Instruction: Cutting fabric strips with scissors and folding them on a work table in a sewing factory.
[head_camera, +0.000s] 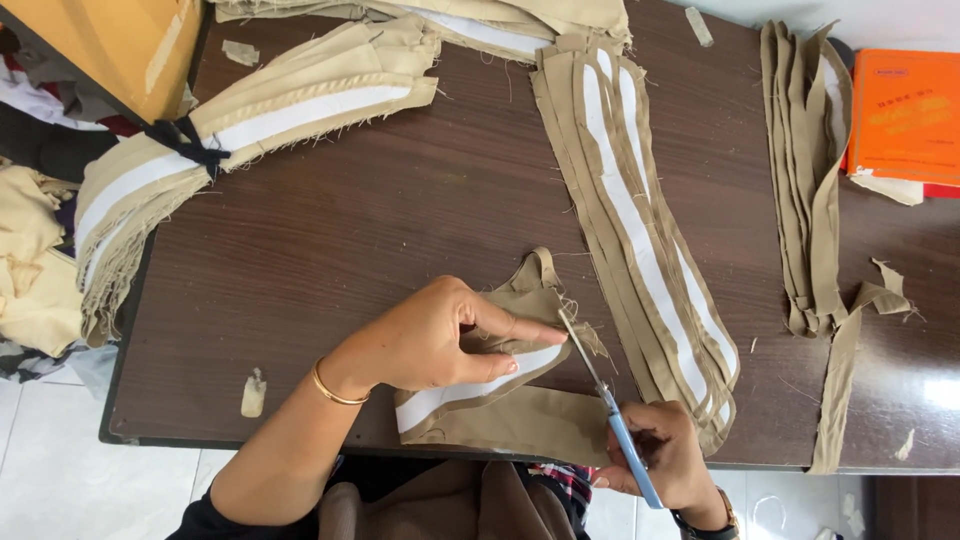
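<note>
Two hands busy | my left hand (430, 340) pinned the khaki piece (500, 400) at the table's (330, 230) near edge | right hand (665, 450) gripped scissors (610, 405) | I'd snip close along the white strip, fabric flat.

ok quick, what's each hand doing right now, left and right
Left hand: closed, fingers pinching the khaki fabric piece down on the table.
Right hand: closed around the blue-handled scissors, blades at the fabric edge.

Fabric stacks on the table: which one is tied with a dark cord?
The tied bundle at the table's upper left, bound by a dark cord. The middle stack and the strip pile near the orange book lie loose.
</note>
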